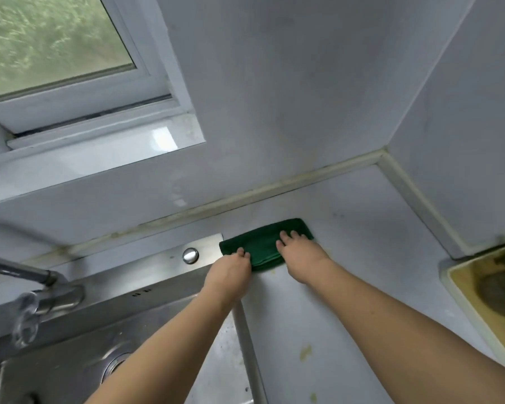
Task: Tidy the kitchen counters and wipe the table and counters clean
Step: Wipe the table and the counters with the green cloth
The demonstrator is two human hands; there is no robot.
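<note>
Head view looks down both bare forearms to a folded green cloth (264, 243) lying on the pale counter (347, 287), directly under and just ahead of the hands. Its long axis runs left to right, roughly along the back wall's sealant strip (274, 193), so any wiping stroke would travel sideways or back toward the body. Both hands are on it, neither clearly nearer. The right hand (299, 256) lies flat over the cloth's right half, fingers straight and pressing down. The left hand (231, 271) has its fingers curled over the cloth's near-left edge, gripping it where the counter meets the steel sink (158, 287) rim (a round button (190, 255) sits just left of that hand).

The cloth is dark green, neatly folded into a thick oblong, with a soft towelling look; whether it is damp I cannot tell. It rests close to the wall, well ahead of the yellowish stains (305, 352) on the counter beneath the right forearm, which I judge remain to be wiped. A grimy tray (461, 295) lies far right of the right hand.
</note>
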